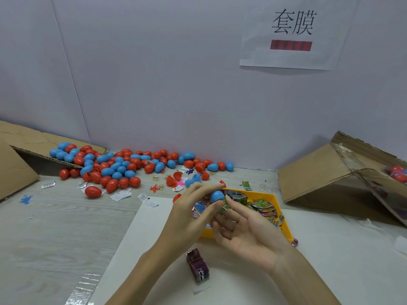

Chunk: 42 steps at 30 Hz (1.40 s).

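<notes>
At the centre of the frame, the left hand [189, 214] pinches a blue egg [217, 195] between thumb and fingertips. The right hand [246, 230] curls its fingers round the green wrapper [224, 207] on the egg's lower end, above the yellow tray [286, 230].

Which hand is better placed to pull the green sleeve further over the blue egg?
Right: the right hand holds the green sleeve, while the left hand grips the blue egg above it.
</notes>
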{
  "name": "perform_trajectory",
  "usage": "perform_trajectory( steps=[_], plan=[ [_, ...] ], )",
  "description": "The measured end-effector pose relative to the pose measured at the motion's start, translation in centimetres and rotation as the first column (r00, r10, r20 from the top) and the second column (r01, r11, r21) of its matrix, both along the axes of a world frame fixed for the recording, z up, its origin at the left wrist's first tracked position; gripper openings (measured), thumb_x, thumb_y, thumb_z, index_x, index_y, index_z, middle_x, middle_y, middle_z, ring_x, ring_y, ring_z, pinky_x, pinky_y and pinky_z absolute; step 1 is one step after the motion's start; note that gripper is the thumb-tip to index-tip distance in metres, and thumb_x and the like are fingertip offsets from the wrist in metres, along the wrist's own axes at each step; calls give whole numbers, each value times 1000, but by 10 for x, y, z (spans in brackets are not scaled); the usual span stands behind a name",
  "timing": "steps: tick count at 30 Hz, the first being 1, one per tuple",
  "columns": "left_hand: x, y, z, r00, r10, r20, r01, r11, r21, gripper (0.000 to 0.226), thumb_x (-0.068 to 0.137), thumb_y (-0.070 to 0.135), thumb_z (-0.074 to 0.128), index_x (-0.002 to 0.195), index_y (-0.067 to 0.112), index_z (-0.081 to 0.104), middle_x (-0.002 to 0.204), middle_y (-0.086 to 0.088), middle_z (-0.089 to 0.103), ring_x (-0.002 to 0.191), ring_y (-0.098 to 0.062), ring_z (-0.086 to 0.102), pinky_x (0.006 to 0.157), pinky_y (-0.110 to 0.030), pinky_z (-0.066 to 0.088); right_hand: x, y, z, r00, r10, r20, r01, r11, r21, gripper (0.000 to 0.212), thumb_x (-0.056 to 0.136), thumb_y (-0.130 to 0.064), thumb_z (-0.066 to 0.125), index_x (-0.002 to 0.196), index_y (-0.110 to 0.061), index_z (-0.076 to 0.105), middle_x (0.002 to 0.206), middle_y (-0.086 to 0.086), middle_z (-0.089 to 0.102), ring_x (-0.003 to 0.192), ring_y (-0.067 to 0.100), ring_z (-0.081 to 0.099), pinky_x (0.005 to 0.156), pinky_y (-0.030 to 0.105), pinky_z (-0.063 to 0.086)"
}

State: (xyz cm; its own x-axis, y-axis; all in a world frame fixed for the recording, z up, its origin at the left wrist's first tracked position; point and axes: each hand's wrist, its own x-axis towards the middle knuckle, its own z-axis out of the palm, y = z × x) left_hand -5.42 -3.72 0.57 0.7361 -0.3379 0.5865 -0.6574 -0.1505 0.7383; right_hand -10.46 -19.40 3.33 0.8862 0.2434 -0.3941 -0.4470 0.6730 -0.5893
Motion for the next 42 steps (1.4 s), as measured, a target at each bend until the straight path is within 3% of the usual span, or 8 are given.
perform_trajectory(
  steps=[3, 7, 17, 24, 31, 36, 42],
  plan=[
    [1, 0, 2, 998, -35, -57, 32, 998, -57, 39, 91, 30, 70, 130, 29, 69, 113, 13, 64, 115, -19, 61, 96, -21, 49, 1, -1, 1, 1000, 13, 18, -13, 1000, -1, 44, 84, -27, 79, 118, 1, 75, 106, 15, 73, 91, 26, 74, 79, 32, 60],
    [2, 4, 6, 982, -93, -162, 64, 983, -174, 37, 82, 29, 78, 120, 30, 76, 100, 9, 65, 102, -14, 64, 88, -18, 49, 0, 1, 0, 1000, 4, 21, -4, 1000, 1, 45, 76, -23, 83, 113, 1, 77, 106, 17, 74, 91, 27, 76, 74, 33, 61],
    [2, 4, 4, 984, -104, -147, 78, 982, -171, 34, 84, 27, 75, 118, 33, 77, 93, 9, 61, 94, -10, 61, 85, -15, 46, 0, 5, -1, 999, -33, -1, 33, 999, 35, 52, 76, -20, 83, 121, 2, 72, 104, 19, 75, 88, 29, 77, 67, 33, 62],
    [-1, 0, 0, 986, -90, -140, 63, 980, -186, 32, 87, 30, 73, 115, 45, 75, 98, 5, 62, 101, -16, 62, 89, -19, 49, 1, 7, -5, 998, -62, -14, 63, 998, 31, 47, 74, -23, 85, 111, 4, 76, 105, 18, 76, 86, 28, 78, 64, 31, 61],
    [-3, -2, -1, 984, -64, -169, 31, 981, -189, 28, 87, 30, 72, 113, 38, 78, 99, 3, 65, 103, -18, 63, 89, -20, 50, -1, 9, -2, 997, -78, -17, 78, 997, -8, 49, 75, -27, 84, 113, 1, 77, 106, 17, 76, 82, 25, 77, 65, 28, 59],
    [-3, 0, 8, 963, -109, -247, 60, 979, -196, 23, 93, 31, 67, 113, 33, 77, 103, 2, 67, 103, -15, 65, 88, -20, 50, -4, 8, 3, 995, -43, 92, 51, 995, -87, 47, 89, -29, 74, 125, 0, 70, 117, 20, 74, 97, 26, 76, 72, 27, 59],
    [-7, -1, 10, 924, -194, -329, 116, 963, -242, 29, 95, 31, 64, 121, 25, 73, 115, 2, 75, 113, -18, 69, 93, -28, 55, -4, 7, 5, 988, -79, 135, 101, 982, -159, 44, 91, -32, 71, 121, 1, 71, 107, 21, 76, 91, 27, 77, 65, 27, 60]
  ],
)
